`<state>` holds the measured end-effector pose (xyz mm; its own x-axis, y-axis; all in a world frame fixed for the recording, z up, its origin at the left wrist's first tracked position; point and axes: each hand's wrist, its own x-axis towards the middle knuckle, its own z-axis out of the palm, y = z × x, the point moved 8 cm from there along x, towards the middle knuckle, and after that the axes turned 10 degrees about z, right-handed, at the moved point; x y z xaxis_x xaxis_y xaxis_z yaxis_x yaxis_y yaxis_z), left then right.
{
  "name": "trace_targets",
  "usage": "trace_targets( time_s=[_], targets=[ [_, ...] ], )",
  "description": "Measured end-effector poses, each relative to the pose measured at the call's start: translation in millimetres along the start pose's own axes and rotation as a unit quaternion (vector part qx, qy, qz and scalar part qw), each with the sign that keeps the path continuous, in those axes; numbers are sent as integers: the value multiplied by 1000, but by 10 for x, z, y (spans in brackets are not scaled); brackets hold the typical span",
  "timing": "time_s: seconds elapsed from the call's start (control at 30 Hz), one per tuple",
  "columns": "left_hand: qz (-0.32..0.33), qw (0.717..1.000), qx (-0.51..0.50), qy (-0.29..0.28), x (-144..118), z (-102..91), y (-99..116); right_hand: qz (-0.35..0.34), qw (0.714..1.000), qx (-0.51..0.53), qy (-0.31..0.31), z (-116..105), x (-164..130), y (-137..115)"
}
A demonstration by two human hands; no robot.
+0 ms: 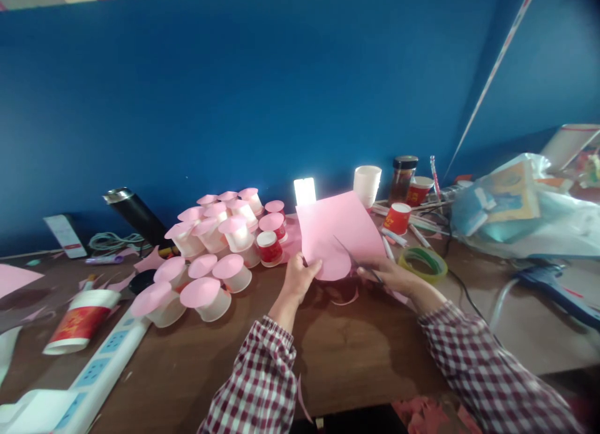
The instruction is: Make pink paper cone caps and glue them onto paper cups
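Note:
My left hand [300, 279] pinches the lower left edge of a sheet of pink paper [344, 227], which is raised off the table and tilted toward me. A rounded outline shows along the sheet's lower edge. My right hand [382, 272] is closed around a pair of scissors [349, 251]; the blades lie at the paper's lower right part, and the handles are mostly hidden by the fingers. Left of the sheet stand several paper cups topped with pink paper discs [201, 290]. Beside them is a small red and white cup [269, 247] without a disc.
A bright phone [305, 191] and stacked white cups [367, 184] stand behind the paper. To the right lie a tape roll [423, 264], a glue gun [560, 290] and a plastic bag [515, 202]. A power strip [110, 353], tipped cup [79, 324] and black flask [138, 215] are left.

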<state>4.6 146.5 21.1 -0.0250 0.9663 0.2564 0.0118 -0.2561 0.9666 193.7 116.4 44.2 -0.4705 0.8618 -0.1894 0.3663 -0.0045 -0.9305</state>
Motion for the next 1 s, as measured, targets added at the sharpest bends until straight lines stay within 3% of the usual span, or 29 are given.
trace_targets(
  time_s=[0.53, 1.0],
  targets=[
    [26, 999, -24, -3, 12, 14, 114, 13, 1000, -24, 8, -26, 29, 75],
    [4, 997, -40, -61, -24, 115, 88, 5, 1000, -1, 2, -10, -31, -16]
  ],
)
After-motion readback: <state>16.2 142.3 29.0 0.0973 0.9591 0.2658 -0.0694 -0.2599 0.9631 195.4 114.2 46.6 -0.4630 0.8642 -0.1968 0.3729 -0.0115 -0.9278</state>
